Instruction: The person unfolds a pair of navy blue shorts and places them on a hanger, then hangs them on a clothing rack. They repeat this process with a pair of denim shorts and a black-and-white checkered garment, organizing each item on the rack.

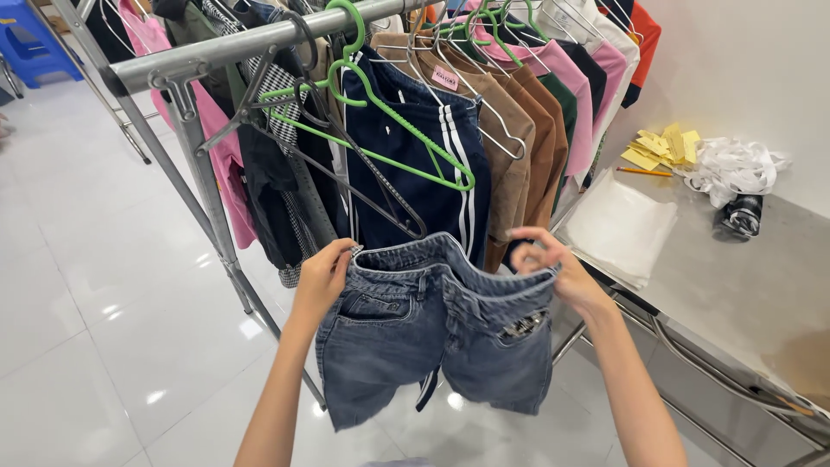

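Note:
I hold up a pair of dark blue denim shorts (406, 333) by the waistband, in front of a clothes rack. My left hand (324, 277) grips the waistband's left end and my right hand (553, 264) pinches its right end. The shorts hang open-waisted, legs down, with a sparkly patch on the right pocket. Just behind them, an empty green hanger (393, 121) and a dark metal hanger (346, 164) dangle from the metal rail (251, 41) in front of navy trousers with white side stripes (432, 164).
The rack carries several garments: pink, brown, green, white and checked. Its slanted steel legs (207, 199) stand on white floor tiles. On the right, a steel table (743, 285) bears a folded white cloth (618, 225), yellow paper notes (661, 147), a pencil, white ribbon and a dark object.

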